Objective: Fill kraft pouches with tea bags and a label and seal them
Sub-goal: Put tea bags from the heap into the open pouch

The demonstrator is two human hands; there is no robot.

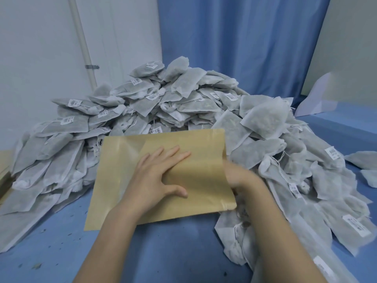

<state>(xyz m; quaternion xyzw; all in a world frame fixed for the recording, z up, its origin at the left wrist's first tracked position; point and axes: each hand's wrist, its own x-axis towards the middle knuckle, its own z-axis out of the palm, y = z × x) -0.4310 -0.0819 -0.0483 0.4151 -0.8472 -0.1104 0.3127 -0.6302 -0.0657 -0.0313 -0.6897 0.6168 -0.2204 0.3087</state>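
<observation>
Left hand, fingers straight, presses the kraft pouch flat on the blue table. Right hand reaches into its mouth; grip indiscernible. Piled tea bags could slide onto the pouch.

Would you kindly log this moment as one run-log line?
stage: filling | left hand: flat on kraft pouch | right hand: blurred at pouch mouth, grip unclear | tea bags: piled behind | seal: not done

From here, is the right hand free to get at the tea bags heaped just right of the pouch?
Probably yes. The right hand is at the kraft pouch mouth edge, touching the tea bags heap, with nothing between. Motion blur hides its grip.
</observation>
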